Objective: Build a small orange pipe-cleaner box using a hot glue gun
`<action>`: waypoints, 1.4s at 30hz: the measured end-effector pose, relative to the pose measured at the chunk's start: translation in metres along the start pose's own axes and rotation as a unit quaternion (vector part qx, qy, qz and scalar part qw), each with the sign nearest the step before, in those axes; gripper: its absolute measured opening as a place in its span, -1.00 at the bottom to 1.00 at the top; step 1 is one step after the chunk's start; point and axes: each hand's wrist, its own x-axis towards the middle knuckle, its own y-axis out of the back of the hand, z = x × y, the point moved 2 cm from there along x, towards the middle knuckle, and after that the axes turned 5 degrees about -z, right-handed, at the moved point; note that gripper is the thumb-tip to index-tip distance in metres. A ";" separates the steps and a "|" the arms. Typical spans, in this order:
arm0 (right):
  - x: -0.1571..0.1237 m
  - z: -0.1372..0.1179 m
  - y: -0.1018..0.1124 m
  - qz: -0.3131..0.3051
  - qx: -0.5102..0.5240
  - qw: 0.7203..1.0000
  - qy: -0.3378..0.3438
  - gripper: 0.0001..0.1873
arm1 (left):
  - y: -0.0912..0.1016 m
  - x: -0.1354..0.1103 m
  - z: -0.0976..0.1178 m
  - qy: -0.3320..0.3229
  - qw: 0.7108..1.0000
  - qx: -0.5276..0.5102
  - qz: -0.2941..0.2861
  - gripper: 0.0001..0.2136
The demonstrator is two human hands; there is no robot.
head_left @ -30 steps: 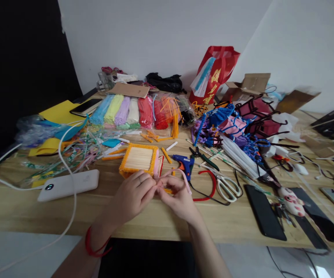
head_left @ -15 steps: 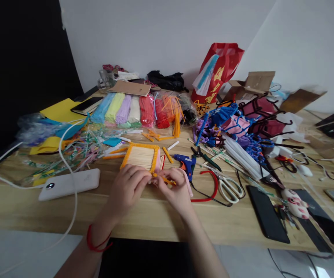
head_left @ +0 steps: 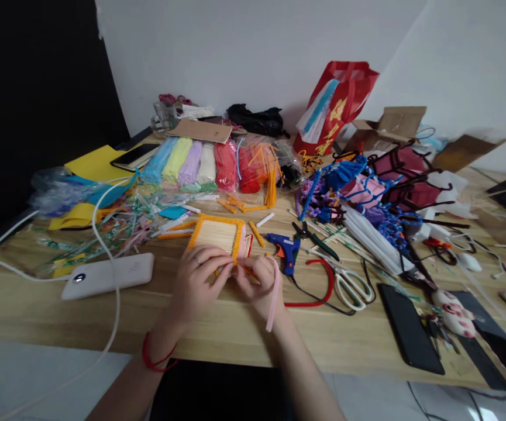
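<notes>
Head view: box (head_left: 216,235) lies just beyond the fingers, its near edge partly covered by left hand (head_left: 202,280). Left fingers curled, tips drawn close at the near right corner; cannot tell what they pinch. Right hand (head_left: 259,287), beside that corner, has fingers bent closed on pink strip (head_left: 274,295), which drapes toward the wrist.

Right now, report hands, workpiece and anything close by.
Left hand and right hand together at orange-edged box, near corner. Pink strip draped over right hand. Blue glue gun just beyond.
</notes>
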 end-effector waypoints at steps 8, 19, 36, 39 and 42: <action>-0.005 -0.001 -0.004 0.017 -0.054 0.997 0.052 -0.89 | 0.001 0.003 -0.002 0.013 1.000 -0.009 -0.017 -0.91; -0.001 0.000 0.000 0.017 0.072 0.994 -0.084 -0.94 | -0.003 0.002 -0.001 0.000 0.999 0.037 -0.014 -0.93; -0.002 -0.001 -0.003 -0.010 0.086 0.993 -0.078 -0.90 | 0.001 0.003 -0.004 0.018 0.999 -0.014 -0.033 -0.92; -0.003 -0.001 -0.002 -0.003 0.087 0.993 -0.075 -0.91 | 0.001 0.003 -0.004 0.017 0.999 -0.004 -0.033 -0.93; -0.002 -0.001 -0.001 0.001 0.085 0.993 -0.086 -0.91 | 0.000 0.003 -0.004 0.017 0.999 0.012 -0.036 -0.93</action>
